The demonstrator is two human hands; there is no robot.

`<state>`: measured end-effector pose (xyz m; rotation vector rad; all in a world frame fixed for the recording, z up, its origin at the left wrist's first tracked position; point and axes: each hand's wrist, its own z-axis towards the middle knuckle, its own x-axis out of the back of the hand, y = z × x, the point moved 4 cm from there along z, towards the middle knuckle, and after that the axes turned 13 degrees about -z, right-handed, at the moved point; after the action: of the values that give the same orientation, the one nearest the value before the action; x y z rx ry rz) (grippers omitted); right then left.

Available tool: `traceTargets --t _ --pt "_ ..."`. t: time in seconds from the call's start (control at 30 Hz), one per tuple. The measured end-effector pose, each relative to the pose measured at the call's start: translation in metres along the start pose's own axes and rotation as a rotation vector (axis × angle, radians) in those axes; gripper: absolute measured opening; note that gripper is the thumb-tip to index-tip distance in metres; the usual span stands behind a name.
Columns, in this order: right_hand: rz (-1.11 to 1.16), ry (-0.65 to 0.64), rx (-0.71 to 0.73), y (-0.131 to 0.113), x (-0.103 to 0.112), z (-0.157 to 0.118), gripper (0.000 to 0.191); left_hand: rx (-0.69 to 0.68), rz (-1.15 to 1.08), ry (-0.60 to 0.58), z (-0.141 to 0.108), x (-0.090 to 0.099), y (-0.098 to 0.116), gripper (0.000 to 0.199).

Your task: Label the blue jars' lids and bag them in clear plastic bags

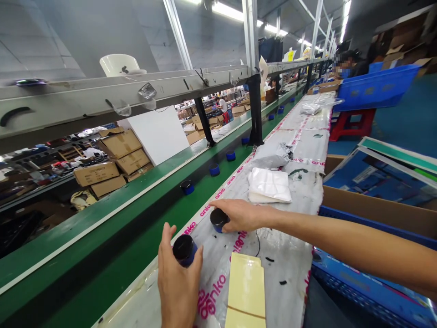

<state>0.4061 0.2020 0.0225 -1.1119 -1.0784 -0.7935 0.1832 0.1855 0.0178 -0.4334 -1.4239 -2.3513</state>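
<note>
My left hand point(179, 282) is at the lower middle, its thumb and fingers wrapped around a dark blue jar with a black lid point(185, 250). Farther forward and to the right, my right hand point(239, 215) grips a second blue jar with a black lid point(219, 219) between thumb and fingers, over the plastic-covered table point(283, 246). Several similar blue jars stand in a row on the green conveyor belt point(153, 218); the nearest belt jar point(187, 187) lies beyond my hands.
Yellow cards point(246, 291) held by a band lie near the front. White sheets point(269, 185) and a plastic bag point(271, 156) are farther along the table. A metal rail point(164, 84) crosses above the belt. Cartons and a blue bin point(377, 89) stand right; a person point(351, 66) sits far back.
</note>
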Motion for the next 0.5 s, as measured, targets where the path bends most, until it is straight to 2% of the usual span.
traceTargets --t 0.07,0.1,0.17,0.23,0.27,0.37,0.5 --pt "0.021 0.031 0.013 0.001 -0.002 -0.002 0.089 -0.074 -0.043 -0.013 -0.006 -0.005 0.015 0.078" --pt "0.034 0.068 0.024 -0.001 -0.001 -0.003 0.085 -0.063 -0.095 -0.034 -0.008 -0.009 0.02 0.074" --pt "0.116 0.185 0.003 -0.005 0.007 -0.007 0.06 0.055 -0.301 -0.096 -0.01 -0.016 0.024 0.069" --pt "0.354 0.265 -0.054 -0.011 0.015 -0.01 0.029 0.205 -0.558 -0.143 -0.011 -0.022 0.028 0.066" --pt "0.517 0.264 -0.08 -0.015 0.017 -0.012 0.022 0.256 -0.654 -0.154 -0.011 -0.024 0.03 0.064" --pt "0.94 0.201 -0.09 -0.029 0.016 -0.014 0.022 0.294 -0.753 -0.179 -0.01 -0.027 0.039 0.061" --pt "1.14 0.186 -0.069 -0.036 0.011 -0.012 0.026 0.301 -0.794 -0.23 -0.012 -0.035 0.042 0.059"
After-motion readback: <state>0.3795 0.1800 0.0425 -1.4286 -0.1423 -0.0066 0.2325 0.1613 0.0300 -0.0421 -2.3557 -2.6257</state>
